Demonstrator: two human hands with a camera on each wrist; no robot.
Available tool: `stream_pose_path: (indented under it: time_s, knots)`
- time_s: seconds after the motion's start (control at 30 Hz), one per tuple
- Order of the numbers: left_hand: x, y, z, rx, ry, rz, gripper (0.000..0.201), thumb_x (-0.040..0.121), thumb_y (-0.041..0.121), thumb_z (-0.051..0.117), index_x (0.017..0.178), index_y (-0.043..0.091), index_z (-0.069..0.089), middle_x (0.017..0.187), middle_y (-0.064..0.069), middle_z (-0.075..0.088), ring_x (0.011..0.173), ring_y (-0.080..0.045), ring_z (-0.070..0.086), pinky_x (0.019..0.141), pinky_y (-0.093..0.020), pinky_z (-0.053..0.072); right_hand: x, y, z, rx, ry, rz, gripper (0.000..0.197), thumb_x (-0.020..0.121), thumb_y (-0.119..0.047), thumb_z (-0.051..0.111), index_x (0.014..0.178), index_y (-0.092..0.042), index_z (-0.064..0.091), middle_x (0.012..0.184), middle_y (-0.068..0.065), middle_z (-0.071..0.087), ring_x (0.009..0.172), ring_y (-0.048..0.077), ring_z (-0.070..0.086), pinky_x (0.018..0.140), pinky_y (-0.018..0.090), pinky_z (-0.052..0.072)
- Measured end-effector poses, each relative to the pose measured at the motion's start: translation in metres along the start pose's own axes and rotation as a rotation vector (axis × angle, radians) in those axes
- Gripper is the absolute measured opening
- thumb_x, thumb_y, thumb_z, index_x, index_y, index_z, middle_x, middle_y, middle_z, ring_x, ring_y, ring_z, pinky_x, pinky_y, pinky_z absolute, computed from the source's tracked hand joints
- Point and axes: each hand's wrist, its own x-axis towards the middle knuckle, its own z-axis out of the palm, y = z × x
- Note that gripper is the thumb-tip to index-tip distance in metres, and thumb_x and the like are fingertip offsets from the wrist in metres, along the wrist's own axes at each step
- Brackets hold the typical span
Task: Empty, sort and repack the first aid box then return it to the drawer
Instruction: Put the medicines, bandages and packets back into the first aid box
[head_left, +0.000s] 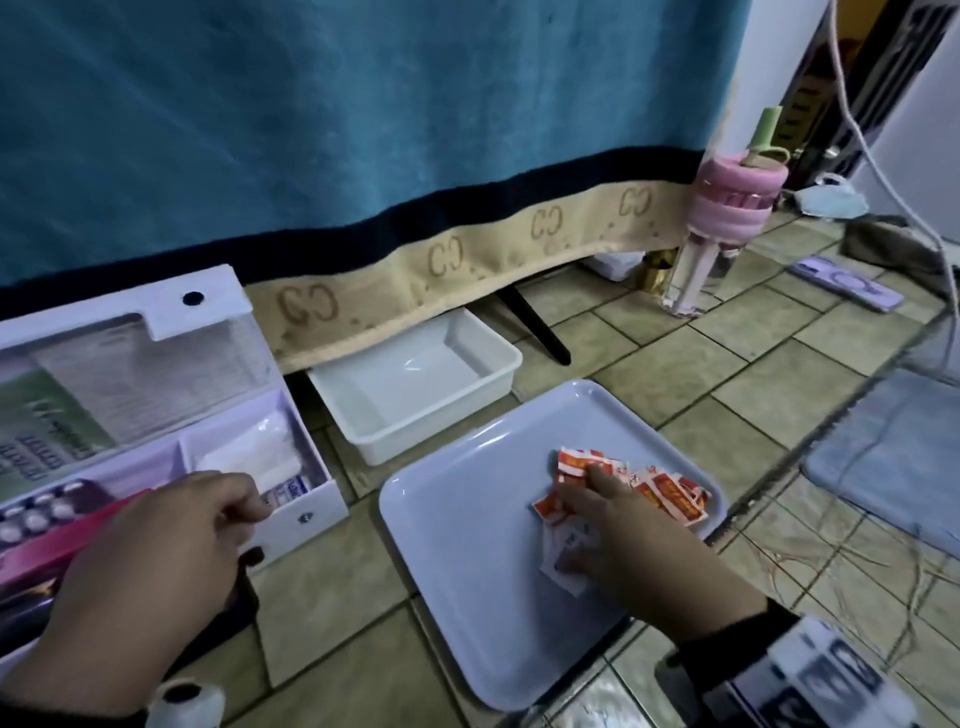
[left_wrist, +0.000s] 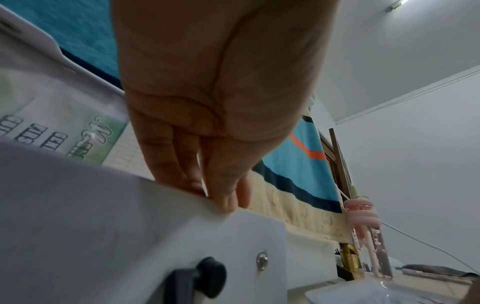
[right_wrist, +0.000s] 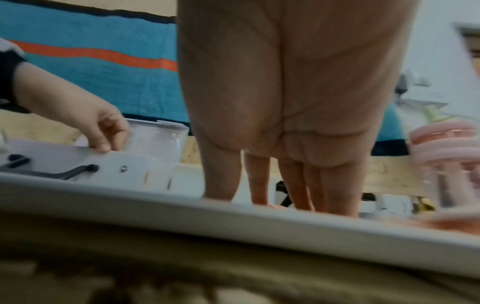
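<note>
Head view shows the open white plastic first aid box (head_left: 306, 512) on the tiled floor at left, lid up, beside a flat pale blue plastic tray (head_left: 467, 519) and a small white plastic tub (head_left: 415, 374); the left hand (head_left: 171, 540) pinches the box's front rim with curled fingers, while the right hand (head_left: 608, 514) lies with straight fingers on the orange-and-white paper sachets (head_left: 670, 493) in the tray
</note>
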Motion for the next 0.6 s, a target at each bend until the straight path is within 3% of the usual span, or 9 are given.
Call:
stream_pose_path:
  time_s: [0.13, 0.23, 0.3, 0.37, 0.43, 0.47, 0.53, 0.6]
  knots:
    - [-0.001, 0.002, -0.001, -0.033, 0.011, -0.008, 0.062, 0.071, 0.0, 0.072, 0.073, 0.059, 0.052, 0.072, 0.026, 0.06, 0.064, -0.015, 0.062, 0.063, -0.038, 0.054, 0.02, -0.03, 0.012, -0.033, -0.072, -0.044, 0.066, 0.094, -0.02, 0.05, 0.15, -0.028, 0.015, 0.158, 0.012, -0.005, 0.146, 0.034, 0.004, 0.114, 0.044, 0.02]
    - [-0.001, 0.005, -0.002, -0.035, 0.029, -0.005, 0.065, 0.069, 0.0, 0.074, 0.075, 0.06, 0.052, 0.067, 0.028, 0.057, 0.061, -0.011, 0.059, 0.061, -0.036, 0.054, 0.026, -0.047, 0.013, -0.032, -0.114, -0.199, 0.069, 0.094, -0.01, 0.047, 0.15, -0.028, 0.011, 0.159, 0.006, -0.007, 0.147, 0.028, -0.002, 0.116, 0.041, 0.015]
    - [-0.002, 0.008, -0.002, -0.051, 0.035, -0.011, 0.067, 0.069, -0.002, 0.073, 0.077, 0.061, 0.052, 0.065, 0.028, 0.056, 0.061, -0.009, 0.058, 0.061, -0.036, 0.053, 0.021, -0.046, 0.004, 0.018, -0.1, -0.196, 0.07, 0.095, -0.014, 0.048, 0.151, -0.029, 0.008, 0.159, -0.002, -0.007, 0.147, 0.02, -0.005, 0.117, 0.037, 0.011]
    - [-0.002, 0.005, -0.001, -0.059, 0.04, -0.01, 0.066, 0.069, -0.002, 0.074, 0.077, 0.06, 0.052, 0.064, 0.026, 0.056, 0.06, -0.012, 0.058, 0.062, -0.037, 0.053, 0.014, -0.03, -0.007, 0.048, -0.027, -0.083, 0.07, 0.095, -0.027, 0.05, 0.15, -0.031, 0.007, 0.159, -0.004, -0.007, 0.147, 0.018, -0.006, 0.117, 0.04, 0.011]
    - [0.001, -0.001, 0.002, -0.055, 0.039, -0.026, 0.063, 0.068, -0.001, 0.074, 0.076, 0.058, 0.054, 0.065, 0.021, 0.06, 0.06, -0.013, 0.059, 0.062, -0.038, 0.053, 0.005, -0.005, -0.015, 0.004, 0.044, 0.051, 0.071, 0.092, -0.036, 0.053, 0.149, -0.028, 0.012, 0.159, 0.003, 0.001, 0.147, 0.022, 0.004, 0.117, 0.041, 0.019]
    - [0.002, -0.003, 0.003, -0.05, 0.045, -0.028, 0.062, 0.068, -0.001, 0.074, 0.076, 0.057, 0.054, 0.078, 0.026, 0.062, 0.06, -0.013, 0.059, 0.062, -0.038, 0.053, 0.001, 0.006, -0.016, -0.041, 0.056, 0.114, 0.07, 0.09, -0.039, 0.054, 0.148, -0.025, 0.017, 0.158, 0.008, 0.01, 0.145, 0.025, 0.013, 0.115, 0.04, 0.025]
    - [0.003, -0.006, 0.005, -0.047, 0.054, -0.021, 0.061, 0.067, -0.001, 0.074, 0.076, 0.056, 0.055, 0.097, 0.041, 0.051, 0.06, -0.012, 0.059, 0.062, -0.038, 0.054, -0.006, 0.02, -0.013, -0.116, -0.001, 0.207, 0.071, 0.086, -0.043, 0.056, 0.144, -0.02, 0.023, 0.148, 0.012, 0.027, 0.137, 0.029, 0.03, 0.107, 0.036, 0.033]
    - [0.003, -0.005, 0.006, -0.053, 0.059, -0.019, 0.061, 0.066, -0.003, 0.073, 0.076, 0.055, 0.055, 0.097, 0.045, 0.049, 0.059, -0.01, 0.059, 0.062, -0.038, 0.054, -0.007, 0.019, -0.006, -0.127, -0.098, 0.227, 0.077, 0.084, -0.042, 0.057, 0.146, -0.017, 0.019, 0.145, 0.014, 0.028, 0.132, 0.032, 0.034, 0.105, 0.036, 0.034]
